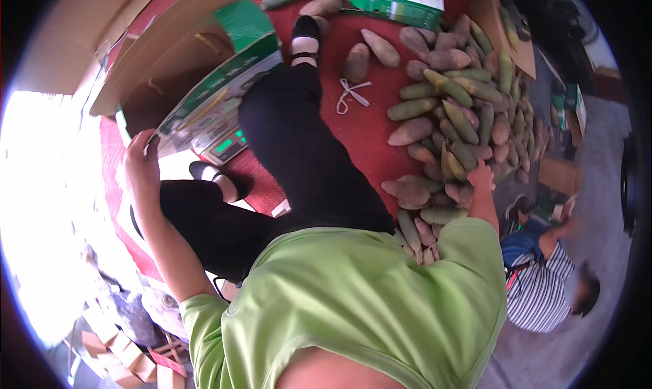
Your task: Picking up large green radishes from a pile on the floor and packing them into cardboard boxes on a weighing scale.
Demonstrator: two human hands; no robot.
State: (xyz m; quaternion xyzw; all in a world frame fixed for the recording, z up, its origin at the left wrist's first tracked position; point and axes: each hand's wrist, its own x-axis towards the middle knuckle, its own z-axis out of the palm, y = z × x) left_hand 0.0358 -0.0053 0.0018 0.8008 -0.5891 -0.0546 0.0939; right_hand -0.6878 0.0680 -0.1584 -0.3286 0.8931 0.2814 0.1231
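pinching the rim of an open, green-printed cardboard box (221, 94), the left hand's fingers steady it beside a scale (227, 144) with a lit green display. the right hand (481, 177) touches a pile of green-and-brown radishes (465, 121) on the right; its fingers are bent, but whether they grip one cannot be told. red floor covering (370, 141) spreads beneath box and pile, with a white tie (352, 96) lying on it. a person in a striped shirt (540, 290) is on the grey floor (604, 127) beyond.
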